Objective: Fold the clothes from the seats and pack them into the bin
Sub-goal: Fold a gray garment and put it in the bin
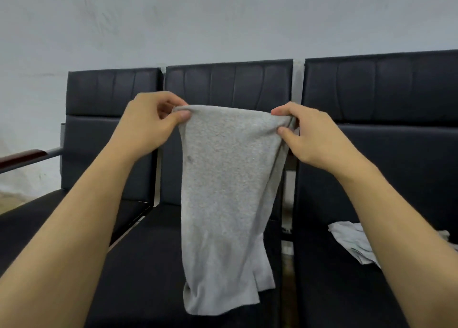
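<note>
- Black padded seats [230, 84], three in a row, stand against a pale scuffed wall [223, 20]; a wooden armrest [22, 157] shows at the far left.
- Grey garment [223, 191] hangs above the middle seat, long axis vertical, top edge level, lower end touching the cushion.
- Left hand [151, 124] and right hand [314, 136] each pinch a top corner with thumb and fingers.
- White cloth [352, 243] on the right seat is partly hidden by the right forearm.

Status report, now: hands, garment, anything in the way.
Left hand and right hand pinch grey garment by its top corners. Garment hangs over middle seat. White cloth on right seat. Bin unseen.
</note>
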Motion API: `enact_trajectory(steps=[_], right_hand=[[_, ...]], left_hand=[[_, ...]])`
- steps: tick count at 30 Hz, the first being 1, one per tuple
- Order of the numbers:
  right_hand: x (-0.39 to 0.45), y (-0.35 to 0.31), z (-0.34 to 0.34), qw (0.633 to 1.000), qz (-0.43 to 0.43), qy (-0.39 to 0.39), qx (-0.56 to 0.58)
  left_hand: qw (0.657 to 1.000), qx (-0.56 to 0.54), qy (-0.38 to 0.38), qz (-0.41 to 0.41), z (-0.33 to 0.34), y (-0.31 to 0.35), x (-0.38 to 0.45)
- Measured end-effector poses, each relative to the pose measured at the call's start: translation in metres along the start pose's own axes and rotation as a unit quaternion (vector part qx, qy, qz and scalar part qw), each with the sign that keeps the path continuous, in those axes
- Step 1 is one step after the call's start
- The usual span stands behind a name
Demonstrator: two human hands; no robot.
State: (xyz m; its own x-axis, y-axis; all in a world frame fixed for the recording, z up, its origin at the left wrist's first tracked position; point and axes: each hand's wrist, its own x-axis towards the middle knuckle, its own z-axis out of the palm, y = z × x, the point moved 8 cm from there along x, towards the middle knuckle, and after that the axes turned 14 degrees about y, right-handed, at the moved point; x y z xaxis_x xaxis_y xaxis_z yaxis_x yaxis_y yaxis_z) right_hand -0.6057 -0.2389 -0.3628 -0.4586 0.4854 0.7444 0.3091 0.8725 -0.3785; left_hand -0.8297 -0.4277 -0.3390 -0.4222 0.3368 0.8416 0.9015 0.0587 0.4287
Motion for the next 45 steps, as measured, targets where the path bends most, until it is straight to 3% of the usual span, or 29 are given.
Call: enact_trajectory(steps=[5, 12, 17, 19, 22, 25, 35, 42, 45], right_hand=[[0.055, -0.013, 0.021, 1.0, 0.015, -0.007, 0.021], [0.099, -0.033, 0.013, 0.994, 0.018, 0.013, 0.108], [0.097, -0.042, 0.003, 0.981, 0.009, 0.082, 0.177], [0.096, -0.042, 0.005, 0.986, -0.004, 0.079, 0.146], [0.094, -0.04, 0.025, 0.999, -0.038, 0.004, 0.009], [0.086, -0.033, 0.046, 0.997, -0.055, -0.033, -0.053], [0.109, -0.014, 0.066, 0.997, -0.065, 0.014, -0.04], [0.128, -0.027, 0.049, 0.995, -0.077, 0.062, -0.014], [0.101, -0.035, 0.042, 0.994, -0.1, 0.043, -0.016]], left_hand=[[0.998, 0.048, -0.025, -0.014, -0.003, -0.008, 0.067], [0.998, 0.033, 0.012, 0.053, -0.033, 0.032, 0.112], [0.999, 0.02, 0.013, 0.046, -0.042, 0.034, 0.112], [0.998, 0.041, -0.019, 0.04, -0.04, 0.029, 0.107], [0.994, 0.083, -0.059, 0.031, -0.032, 0.01, 0.095], [0.985, 0.144, -0.1, 0.008, -0.017, -0.019, 0.075], [0.976, 0.173, -0.131, 0.01, 0.0, -0.039, 0.086], [0.984, 0.161, -0.071, 0.016, -0.018, -0.034, 0.104], [0.981, 0.15, -0.119, 0.014, -0.028, -0.027, 0.072]])
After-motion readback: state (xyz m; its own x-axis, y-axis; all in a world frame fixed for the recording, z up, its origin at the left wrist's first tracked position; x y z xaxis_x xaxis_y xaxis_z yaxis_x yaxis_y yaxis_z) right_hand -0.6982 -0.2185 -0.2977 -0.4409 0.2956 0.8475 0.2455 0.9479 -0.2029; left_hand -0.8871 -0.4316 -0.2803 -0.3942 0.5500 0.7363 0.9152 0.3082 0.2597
